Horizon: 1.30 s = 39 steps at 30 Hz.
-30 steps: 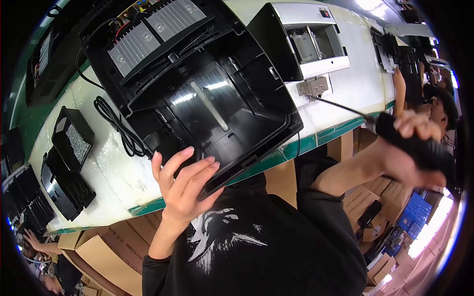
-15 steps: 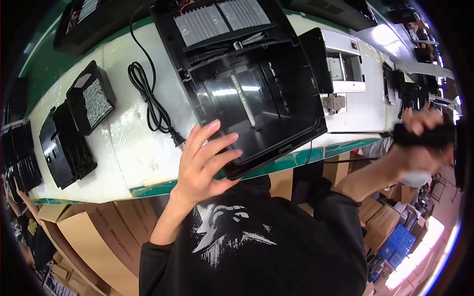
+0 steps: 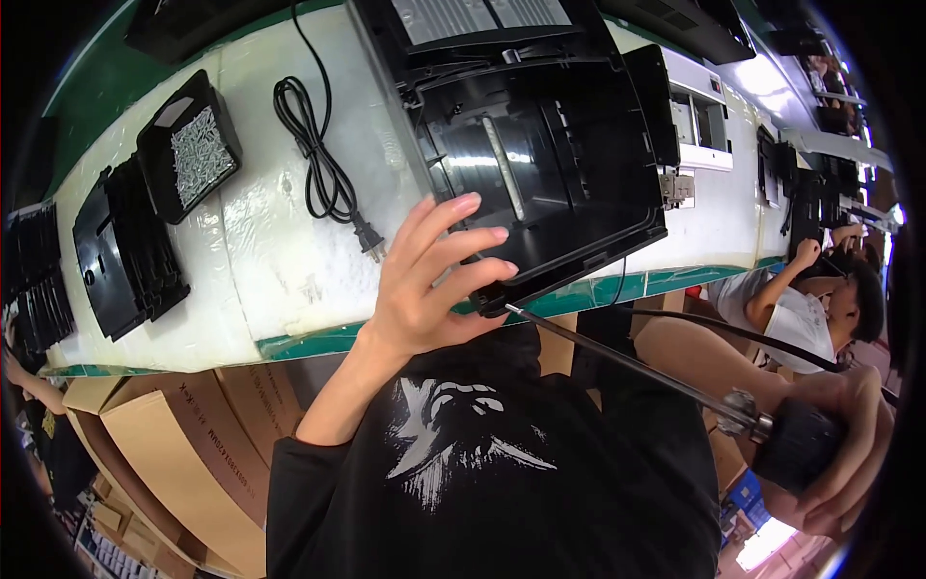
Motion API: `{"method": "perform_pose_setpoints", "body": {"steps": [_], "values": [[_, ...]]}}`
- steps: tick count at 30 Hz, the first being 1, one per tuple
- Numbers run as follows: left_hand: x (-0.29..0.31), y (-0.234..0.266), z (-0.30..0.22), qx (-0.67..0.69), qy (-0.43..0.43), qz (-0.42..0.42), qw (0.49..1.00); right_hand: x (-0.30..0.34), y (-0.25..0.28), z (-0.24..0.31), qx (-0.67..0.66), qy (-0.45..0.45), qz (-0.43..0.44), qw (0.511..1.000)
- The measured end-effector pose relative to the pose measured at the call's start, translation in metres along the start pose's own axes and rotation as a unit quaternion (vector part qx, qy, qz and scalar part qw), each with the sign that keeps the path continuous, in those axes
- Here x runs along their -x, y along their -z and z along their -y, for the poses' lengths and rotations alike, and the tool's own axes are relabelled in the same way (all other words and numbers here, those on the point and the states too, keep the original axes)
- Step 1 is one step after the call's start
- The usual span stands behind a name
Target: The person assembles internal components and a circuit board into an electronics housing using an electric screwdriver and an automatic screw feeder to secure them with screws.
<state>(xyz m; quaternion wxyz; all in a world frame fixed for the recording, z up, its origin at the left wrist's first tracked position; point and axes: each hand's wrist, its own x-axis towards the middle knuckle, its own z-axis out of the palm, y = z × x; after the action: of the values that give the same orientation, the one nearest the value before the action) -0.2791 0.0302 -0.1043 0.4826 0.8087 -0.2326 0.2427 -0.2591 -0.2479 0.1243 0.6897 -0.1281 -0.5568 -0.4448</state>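
Observation:
My left hand (image 3: 410, 289) grips the near left corner of an open black plastic housing (image 3: 569, 232), fingers over its wall and thumb below. In my right hand (image 3: 858, 449) is a powered screwdriver (image 3: 796, 446) with a black body and a long thin shaft. The shaft slants up to the left. Its silvery tip is at the housing's near corner, just beside my left fingers; whether it touches a screw I cannot tell. Small silvery pieces (image 3: 736, 413) cluster on the shaft near the body. Ribbed metal plates (image 3: 482, 17) sit in the housing's far part.
Left of the housing lies a coiled black power cord (image 3: 323, 164) with a plug. Beyond it are a black bin of screws (image 3: 203, 154) and stacked black plastic panels (image 3: 125, 251). A white metal frame (image 3: 702, 116) stands right. Cardboard boxes (image 3: 183, 473) are below the bench; another person (image 3: 801, 309) sits right.
My right hand has swung down, bringing the screwdriver's tip to the housing corner. In the picture, the bench and housing have shifted slightly up and right. My left hand keeps its hold.

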Motion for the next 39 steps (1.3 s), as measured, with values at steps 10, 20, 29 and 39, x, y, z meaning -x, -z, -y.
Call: {"method": "perform_pose_setpoints", "body": {"steps": [10, 20, 29, 39], "values": [[0.003, -0.002, 0.002, 0.019, -0.002, 0.012, 1.000, 0.100, -0.033, -0.034, 0.167, -0.574, 0.118, 0.793], [0.003, -0.001, 0.003, 0.012, -0.005, 0.036, 0.999, 0.144, -0.039, -0.034, 0.195, -0.501, 0.132, 0.833], [0.003, -0.002, 0.003, 0.022, -0.001, 0.039, 0.999, 0.149, -0.036, -0.030, 0.172, -0.582, 0.124, 0.785], [0.011, -0.002, 0.002, 0.046, 0.010, 0.042, 0.998, 0.168, -0.041, -0.050, 0.096, -0.615, 0.114, 0.775]]}}
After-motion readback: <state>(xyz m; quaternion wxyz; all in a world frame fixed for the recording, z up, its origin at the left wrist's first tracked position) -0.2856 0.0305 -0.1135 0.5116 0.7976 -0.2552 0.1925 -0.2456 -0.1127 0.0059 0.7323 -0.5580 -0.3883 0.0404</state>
